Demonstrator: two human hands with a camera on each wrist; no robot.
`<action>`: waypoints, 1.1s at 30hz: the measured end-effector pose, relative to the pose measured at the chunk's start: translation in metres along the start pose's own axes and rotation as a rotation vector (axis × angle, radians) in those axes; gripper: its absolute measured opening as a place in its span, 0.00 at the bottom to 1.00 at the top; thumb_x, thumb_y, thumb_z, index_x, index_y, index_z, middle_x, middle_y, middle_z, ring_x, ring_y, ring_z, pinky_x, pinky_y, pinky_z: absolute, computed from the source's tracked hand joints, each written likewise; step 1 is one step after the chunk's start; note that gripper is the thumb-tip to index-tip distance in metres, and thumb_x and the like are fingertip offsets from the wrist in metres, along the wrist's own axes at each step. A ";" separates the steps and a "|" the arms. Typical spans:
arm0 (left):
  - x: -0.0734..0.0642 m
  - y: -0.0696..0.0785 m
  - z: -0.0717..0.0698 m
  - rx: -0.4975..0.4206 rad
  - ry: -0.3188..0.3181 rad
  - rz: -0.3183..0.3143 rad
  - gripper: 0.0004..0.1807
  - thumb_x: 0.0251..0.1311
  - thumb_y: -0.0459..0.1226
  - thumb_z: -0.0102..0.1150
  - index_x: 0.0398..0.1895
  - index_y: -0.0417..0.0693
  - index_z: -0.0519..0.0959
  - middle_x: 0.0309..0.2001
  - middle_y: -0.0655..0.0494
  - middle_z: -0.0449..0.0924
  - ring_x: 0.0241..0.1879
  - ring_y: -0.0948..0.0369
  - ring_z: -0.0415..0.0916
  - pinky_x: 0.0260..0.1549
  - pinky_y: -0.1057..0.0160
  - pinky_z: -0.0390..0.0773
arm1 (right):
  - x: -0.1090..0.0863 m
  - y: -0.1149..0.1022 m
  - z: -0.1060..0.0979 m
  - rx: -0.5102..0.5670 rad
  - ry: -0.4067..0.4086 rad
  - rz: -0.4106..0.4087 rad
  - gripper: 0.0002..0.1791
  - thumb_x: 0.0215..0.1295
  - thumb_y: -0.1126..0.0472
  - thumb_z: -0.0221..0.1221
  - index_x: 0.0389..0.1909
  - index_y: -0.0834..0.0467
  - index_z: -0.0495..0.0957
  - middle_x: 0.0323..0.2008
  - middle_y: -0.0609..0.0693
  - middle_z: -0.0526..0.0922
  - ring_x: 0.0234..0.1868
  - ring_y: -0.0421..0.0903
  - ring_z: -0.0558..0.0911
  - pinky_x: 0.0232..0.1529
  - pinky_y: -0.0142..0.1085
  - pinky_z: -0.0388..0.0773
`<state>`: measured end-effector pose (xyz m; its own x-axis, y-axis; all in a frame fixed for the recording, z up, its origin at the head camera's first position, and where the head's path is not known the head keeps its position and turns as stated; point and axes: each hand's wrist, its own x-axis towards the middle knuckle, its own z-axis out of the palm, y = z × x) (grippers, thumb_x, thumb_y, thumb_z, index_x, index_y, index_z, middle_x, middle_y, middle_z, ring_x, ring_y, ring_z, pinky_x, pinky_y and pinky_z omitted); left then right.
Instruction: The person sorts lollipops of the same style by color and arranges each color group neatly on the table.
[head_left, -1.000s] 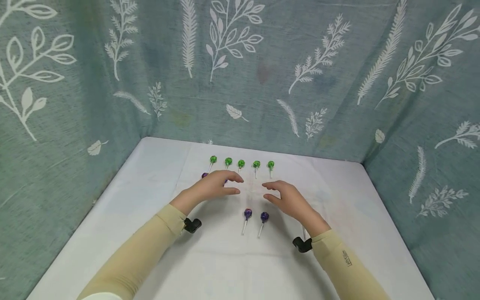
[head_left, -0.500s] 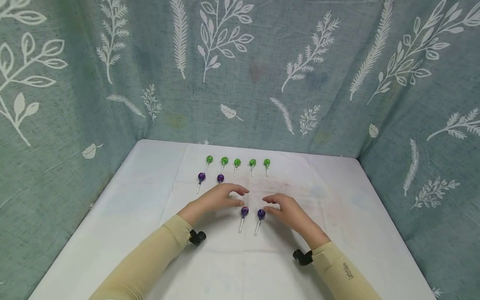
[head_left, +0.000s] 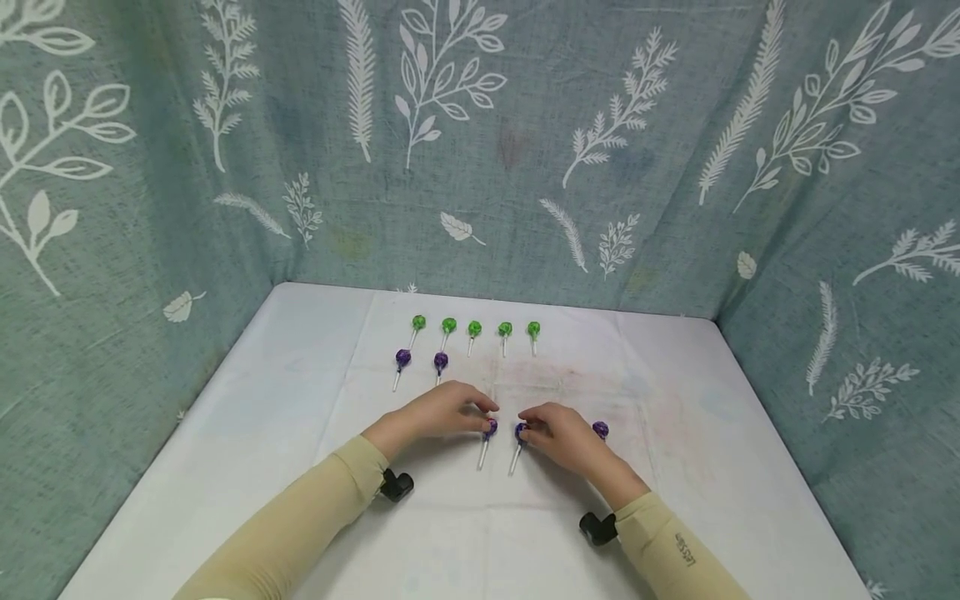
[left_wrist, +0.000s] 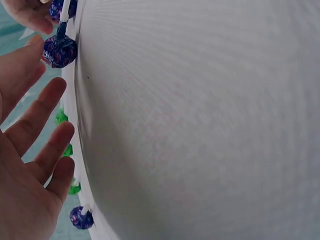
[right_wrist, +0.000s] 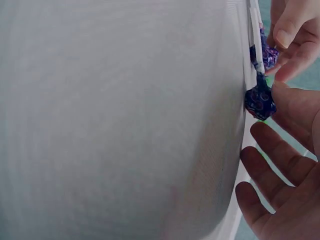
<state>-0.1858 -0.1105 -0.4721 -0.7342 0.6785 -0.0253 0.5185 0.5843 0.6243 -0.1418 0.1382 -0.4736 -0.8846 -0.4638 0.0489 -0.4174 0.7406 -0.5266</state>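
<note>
Two purple-wrapped lollipops lie side by side on the white cloth, white sticks toward me. My left hand (head_left: 450, 410) has its thumb and forefinger curled at the head of the left lollipop (head_left: 483, 450). At the right lollipop (head_left: 516, 457), my right hand (head_left: 562, 435) does the same, pinching near the wrapped ball. Both wrist views show the remaining fingers spread apart, away from the candy; the right lollipop's ball (right_wrist: 260, 102) sits at the thumb tip. Another purple lollipop (head_left: 600, 429) is partly hidden behind my right hand.
Along the back runs a row of several green lollipops (head_left: 475, 329). In front of its left end lie two purple lollipops, one (head_left: 402, 358) further left, the other (head_left: 440, 362) partly covered by my left hand. A leaf-patterned curtain (head_left: 465, 192) encloses the table (head_left: 360, 542).
My hands have come down and nearer to me, from above the middle of the cloth to the two purple lollipops. The lollipops have stayed where they lay.
</note>
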 end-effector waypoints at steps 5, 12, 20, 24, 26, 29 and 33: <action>0.001 0.000 0.001 0.029 -0.002 0.029 0.13 0.52 0.50 0.61 0.41 0.62 0.82 0.39 0.72 0.78 0.43 0.68 0.73 0.46 0.63 0.72 | 0.001 0.000 0.001 -0.021 0.010 -0.026 0.15 0.59 0.52 0.59 0.46 0.51 0.80 0.39 0.41 0.79 0.41 0.36 0.76 0.42 0.36 0.74; 0.003 -0.001 0.002 0.058 -0.009 0.056 0.10 0.53 0.49 0.61 0.39 0.63 0.81 0.36 0.74 0.78 0.42 0.69 0.74 0.45 0.65 0.72 | 0.001 -0.001 0.001 -0.032 -0.001 -0.031 0.14 0.60 0.53 0.58 0.45 0.51 0.80 0.39 0.40 0.79 0.41 0.36 0.76 0.43 0.36 0.74; 0.004 -0.001 0.002 0.074 -0.005 0.068 0.08 0.54 0.49 0.60 0.37 0.64 0.81 0.35 0.75 0.78 0.40 0.70 0.74 0.43 0.65 0.73 | 0.001 0.000 0.001 -0.035 -0.005 -0.029 0.14 0.60 0.52 0.58 0.45 0.50 0.80 0.40 0.41 0.80 0.42 0.37 0.76 0.44 0.37 0.73; 0.006 0.000 -0.002 0.090 0.008 0.067 0.08 0.54 0.49 0.60 0.37 0.66 0.81 0.36 0.76 0.77 0.40 0.71 0.74 0.44 0.64 0.73 | 0.000 0.001 0.001 -0.031 -0.002 -0.041 0.14 0.60 0.52 0.58 0.45 0.50 0.80 0.40 0.40 0.80 0.44 0.37 0.76 0.45 0.37 0.73; 0.008 0.001 -0.005 0.095 0.016 0.059 0.08 0.54 0.49 0.60 0.37 0.66 0.81 0.36 0.76 0.77 0.41 0.71 0.73 0.44 0.64 0.73 | 0.000 0.002 0.001 -0.029 -0.001 -0.046 0.14 0.60 0.52 0.58 0.45 0.50 0.80 0.40 0.40 0.80 0.44 0.37 0.76 0.46 0.37 0.73; 0.012 0.001 -0.012 0.102 0.023 0.046 0.08 0.54 0.50 0.60 0.37 0.67 0.81 0.37 0.76 0.77 0.42 0.72 0.73 0.45 0.65 0.72 | 0.000 0.003 0.002 -0.024 -0.003 -0.043 0.14 0.60 0.52 0.58 0.45 0.50 0.80 0.40 0.40 0.80 0.43 0.37 0.76 0.45 0.37 0.73; 0.017 0.003 -0.022 0.107 0.029 0.030 0.08 0.55 0.50 0.59 0.38 0.67 0.81 0.37 0.76 0.77 0.43 0.71 0.73 0.45 0.64 0.72 | 0.001 0.004 0.002 -0.024 -0.008 -0.037 0.14 0.60 0.52 0.58 0.46 0.50 0.80 0.40 0.41 0.80 0.44 0.38 0.76 0.46 0.38 0.73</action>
<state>-0.2062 -0.1074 -0.4536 -0.7290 0.6844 0.0160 0.5836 0.6091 0.5371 -0.1437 0.1397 -0.4768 -0.8670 -0.4945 0.0612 -0.4544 0.7342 -0.5044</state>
